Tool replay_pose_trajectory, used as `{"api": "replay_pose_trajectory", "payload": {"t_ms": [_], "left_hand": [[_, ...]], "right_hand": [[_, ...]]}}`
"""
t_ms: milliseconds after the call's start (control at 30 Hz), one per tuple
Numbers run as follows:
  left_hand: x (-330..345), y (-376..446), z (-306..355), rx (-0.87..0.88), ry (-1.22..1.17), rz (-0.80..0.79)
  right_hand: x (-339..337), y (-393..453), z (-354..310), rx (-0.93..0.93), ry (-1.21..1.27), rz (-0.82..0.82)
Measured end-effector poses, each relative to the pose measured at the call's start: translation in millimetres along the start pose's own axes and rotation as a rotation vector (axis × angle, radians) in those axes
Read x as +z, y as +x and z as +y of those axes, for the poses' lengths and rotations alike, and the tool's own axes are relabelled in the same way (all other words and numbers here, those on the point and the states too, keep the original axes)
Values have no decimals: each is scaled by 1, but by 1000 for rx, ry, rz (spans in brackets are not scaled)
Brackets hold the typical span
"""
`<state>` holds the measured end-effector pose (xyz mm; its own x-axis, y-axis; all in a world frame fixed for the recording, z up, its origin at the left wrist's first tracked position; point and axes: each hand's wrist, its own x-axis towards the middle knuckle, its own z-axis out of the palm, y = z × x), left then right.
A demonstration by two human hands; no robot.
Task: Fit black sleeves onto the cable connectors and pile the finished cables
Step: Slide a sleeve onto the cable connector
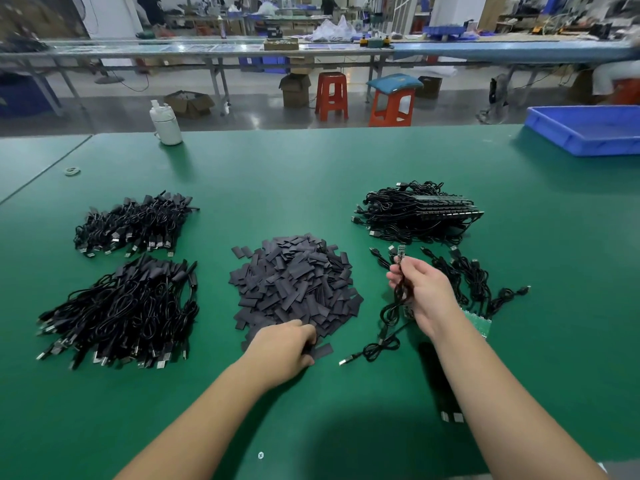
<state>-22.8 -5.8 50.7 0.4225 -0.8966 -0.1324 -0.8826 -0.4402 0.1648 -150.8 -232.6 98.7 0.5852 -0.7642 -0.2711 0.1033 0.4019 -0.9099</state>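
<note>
Head view: my right hand (pixel 424 292) holds a black cable (pixel 388 317) up, thumb and fingers pinched round it just below its small board-like connector (pixel 401 252), which points away from me. The rest of the cable loops down to the tabletop (pixel 311 174) and ends in a silver USB plug (pixel 345 361) near my left forearm. My left hand (pixel 287 344) lies at the near edge of the sleeves (pixel 294 282), fingers curled down into them; I cannot tell whether it has one pinched.

The sleeves are flat, matte, dark grey-black rectangles, heaped loosely in the middle of the tabletop. Left of them lie two piles (pixel 128 271) of black cables, plugs toward me, sleeved ends away. On the right, a stack of bare cables (pixel 415 216) sits farther back, and a few loose ones (pixel 474 282) lie just beyond my right hand.

The tabletop is a green mat. A white jug (pixel 166 124) stands at its far edge and a blue tray (pixel 588 129) at the far right. Beyond are a long bench (pixel 207 51), red stools (pixel 330 95) and cardboard boxes (pixel 294 88) on a grey floor.
</note>
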Motion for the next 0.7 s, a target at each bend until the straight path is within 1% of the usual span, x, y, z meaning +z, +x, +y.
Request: {"api": "replay_pose_trajectory", "payload": {"t_ms": [33, 67, 200, 267, 300, 400, 467, 533, 600, 700], "left_hand": [[0, 0, 0, 3, 0, 21], [0, 1, 1, 3, -4, 36], [-2, 2, 0, -17, -31, 55], [-3, 1, -3, -29, -44, 67], [-4, 1, -4, -32, -48, 76], [-6, -1, -6, -42, -47, 139], [-8, -3, -8, -77, -57, 201], [-12, -4, -11, -142, -102, 240], [-16, -5, -16, -213, -199, 268], [-21, -4, -23, -301, -397, 311]], "right_hand": [[0, -1, -3, -25, -24, -14], [1, -4, -8, -34, 9, -35], [9, -11, -26, -72, 221, -134], [16, -14, -29, -64, 227, -178], [20, -15, -27, -38, 193, -200], [30, -18, -10, 118, -62, -284], [32, -19, 9, 217, -317, -341], [28, -18, 27, 288, -578, -358], [19, -17, 38, 328, -787, -338], [6, -16, 35, 390, -1008, -331]]}}
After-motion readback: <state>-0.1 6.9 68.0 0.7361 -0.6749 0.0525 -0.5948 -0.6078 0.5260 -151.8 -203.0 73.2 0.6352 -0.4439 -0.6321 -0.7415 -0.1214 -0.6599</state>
